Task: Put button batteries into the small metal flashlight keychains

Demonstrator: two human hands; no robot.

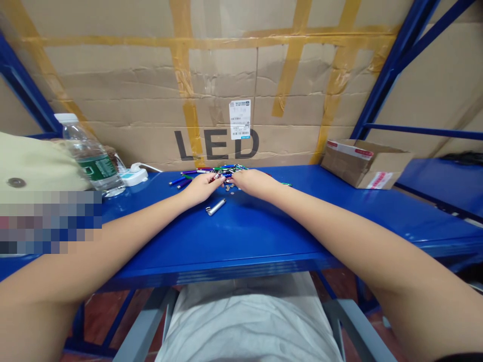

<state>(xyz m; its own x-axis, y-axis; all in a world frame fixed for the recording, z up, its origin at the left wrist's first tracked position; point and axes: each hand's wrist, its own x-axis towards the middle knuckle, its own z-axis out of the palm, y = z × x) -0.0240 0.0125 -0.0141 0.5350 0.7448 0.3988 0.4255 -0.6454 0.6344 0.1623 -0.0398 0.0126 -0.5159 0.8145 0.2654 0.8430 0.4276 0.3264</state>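
Note:
My left hand (204, 187) and my right hand (252, 182) reach out over a blue metal shelf top (241, 236), fingertips almost meeting at a heap of small coloured metal pen-shaped lights with clips (226, 171). Both hands rest at the heap's front edge and hide part of it. Tiny round metal pieces (229, 187) lie just beyond my right fingertips. A silver metal tube (216, 206) lies apart, just below my left hand. Whether either hand grips anything is hard to tell at this size.
A plastic water bottle (88, 156) and a beige cloth bag (33, 166) stand at the left, with a white power strip (134, 176) beside them. An open cardboard box (364, 163) sits at the right. A large taped carton printed LED (217, 143) forms the back wall.

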